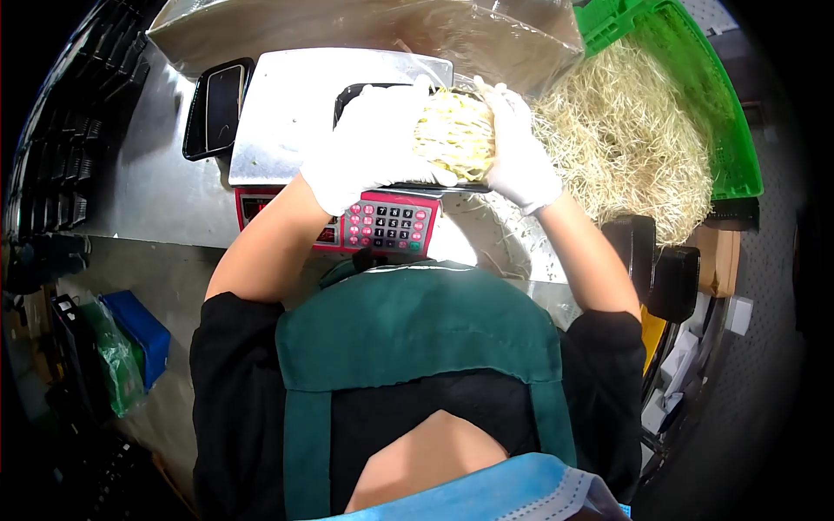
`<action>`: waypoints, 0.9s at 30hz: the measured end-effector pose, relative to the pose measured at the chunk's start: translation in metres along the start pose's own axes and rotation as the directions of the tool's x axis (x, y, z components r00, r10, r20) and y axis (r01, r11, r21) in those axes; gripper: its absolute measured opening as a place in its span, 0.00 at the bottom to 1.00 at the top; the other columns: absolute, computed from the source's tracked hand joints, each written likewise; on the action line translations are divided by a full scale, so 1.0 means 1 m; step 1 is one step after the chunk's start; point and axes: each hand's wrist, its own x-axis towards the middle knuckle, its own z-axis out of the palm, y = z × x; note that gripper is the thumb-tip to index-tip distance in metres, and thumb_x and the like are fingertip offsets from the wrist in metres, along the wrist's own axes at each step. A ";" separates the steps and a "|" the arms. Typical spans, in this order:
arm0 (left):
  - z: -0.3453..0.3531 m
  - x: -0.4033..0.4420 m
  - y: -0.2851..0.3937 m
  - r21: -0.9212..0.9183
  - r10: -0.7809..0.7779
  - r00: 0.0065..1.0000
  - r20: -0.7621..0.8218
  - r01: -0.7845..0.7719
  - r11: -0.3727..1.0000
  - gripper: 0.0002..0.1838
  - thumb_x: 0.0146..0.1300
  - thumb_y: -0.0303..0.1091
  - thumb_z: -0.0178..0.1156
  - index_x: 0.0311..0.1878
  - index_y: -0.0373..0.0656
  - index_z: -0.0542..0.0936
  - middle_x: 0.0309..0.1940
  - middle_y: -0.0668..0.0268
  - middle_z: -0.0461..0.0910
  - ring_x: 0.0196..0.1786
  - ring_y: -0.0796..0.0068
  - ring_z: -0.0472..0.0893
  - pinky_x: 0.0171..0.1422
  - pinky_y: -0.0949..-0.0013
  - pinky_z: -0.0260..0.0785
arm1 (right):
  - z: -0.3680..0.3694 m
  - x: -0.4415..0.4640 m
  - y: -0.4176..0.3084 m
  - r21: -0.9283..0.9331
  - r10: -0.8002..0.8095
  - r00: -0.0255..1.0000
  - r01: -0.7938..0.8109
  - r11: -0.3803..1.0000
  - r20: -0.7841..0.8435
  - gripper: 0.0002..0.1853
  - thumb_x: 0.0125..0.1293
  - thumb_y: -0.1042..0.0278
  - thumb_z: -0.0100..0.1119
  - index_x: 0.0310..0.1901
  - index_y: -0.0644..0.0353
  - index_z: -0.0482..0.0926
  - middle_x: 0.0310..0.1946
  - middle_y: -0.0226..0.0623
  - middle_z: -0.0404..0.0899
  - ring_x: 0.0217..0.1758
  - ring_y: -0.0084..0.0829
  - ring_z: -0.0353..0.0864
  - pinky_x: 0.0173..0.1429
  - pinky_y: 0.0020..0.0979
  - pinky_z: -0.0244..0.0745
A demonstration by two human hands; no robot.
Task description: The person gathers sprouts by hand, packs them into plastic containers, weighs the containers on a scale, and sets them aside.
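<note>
Both my hands wear white gloves. Between them, bean sprouts (pixel 454 135) lie in a black tray (pixel 349 92) over the right part of the metal scale plate (pixel 282 108). My left hand (pixel 369 139) rests across the tray's left part, its fingers against the left side of the sprouts. On the other side, my right hand (pixel 518 148) holds the sprouts and the tray's right end, fingers curved along them. Below the plate, the scale's red keypad panel (pixel 388 227) shows.
A large heap of sprouts (pixel 625 130) spills from a green crate (pixel 734 113) at the right. A black tray with a phone-like object (pixel 223 106) lies left of the scale. Stacked black trays (pixel 69 156) stand far left. Clear plastic film (pixel 373 35) covers the back.
</note>
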 end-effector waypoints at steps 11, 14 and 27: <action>-0.003 -0.004 -0.002 0.033 -0.043 0.998 0.044 0.041 0.999 0.52 0.42 0.61 0.73 0.64 0.33 0.68 0.51 0.48 0.79 0.54 0.51 0.78 0.61 0.56 0.68 | -0.075 0.047 0.041 0.131 0.056 0.716 -0.203 0.970 0.696 0.42 0.42 0.76 0.73 0.63 0.65 0.66 0.46 0.42 0.82 0.47 0.31 0.81 0.56 0.31 0.76; -0.004 0.001 0.002 0.143 -0.134 0.981 0.141 0.114 0.983 0.53 0.42 0.63 0.72 0.64 0.35 0.68 0.51 0.49 0.78 0.55 0.51 0.77 0.62 0.55 0.66 | -0.085 0.020 0.084 0.167 0.164 0.692 -0.385 0.908 0.703 0.39 0.46 0.82 0.69 0.64 0.62 0.68 0.48 0.36 0.82 0.46 0.23 0.79 0.53 0.27 0.75; -0.017 -0.020 0.000 0.244 0.073 0.996 -0.052 -0.058 0.968 0.45 0.42 0.51 0.77 0.62 0.35 0.72 0.55 0.50 0.76 0.57 0.50 0.75 0.63 0.57 0.67 | 0.067 -0.136 0.061 -0.224 0.180 0.980 -0.157 0.962 0.085 0.49 0.43 0.55 0.77 0.67 0.59 0.63 0.65 0.48 0.66 0.68 0.48 0.65 0.69 0.50 0.60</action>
